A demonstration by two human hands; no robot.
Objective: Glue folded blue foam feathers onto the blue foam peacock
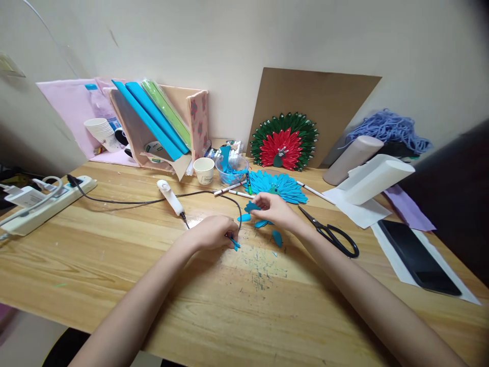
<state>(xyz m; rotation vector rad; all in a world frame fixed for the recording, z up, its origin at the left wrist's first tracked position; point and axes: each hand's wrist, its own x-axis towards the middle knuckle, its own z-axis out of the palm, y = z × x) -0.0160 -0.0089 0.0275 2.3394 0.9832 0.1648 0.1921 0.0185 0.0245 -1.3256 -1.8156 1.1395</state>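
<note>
My left hand (219, 232) is closed near the table's middle, with a small blue cut piece (236, 245) pinched below its fingers. Higher and to the right, my right hand (275, 210) pinches a blue scalloped piece (251, 207) between thumb and fingers. Loose blue petals (277, 238) lie on the wood around that hand, partly hidden by it. Just behind it rests a blue fan-shaped peacock (284, 187) with a small green body. Black-handled scissors (338, 239) lie beside my right forearm. A white hand-held tool (170, 198) with a black cord lies beyond my left hand.
A red and green peacock (284, 142) stands against brown cardboard (324, 97). Nearby are a paper cup (204, 171), a clear bowl (240, 164) with blue scraps, and markers (316, 192). A phone (418, 257) lies right; a power strip (49, 206) sits left.
</note>
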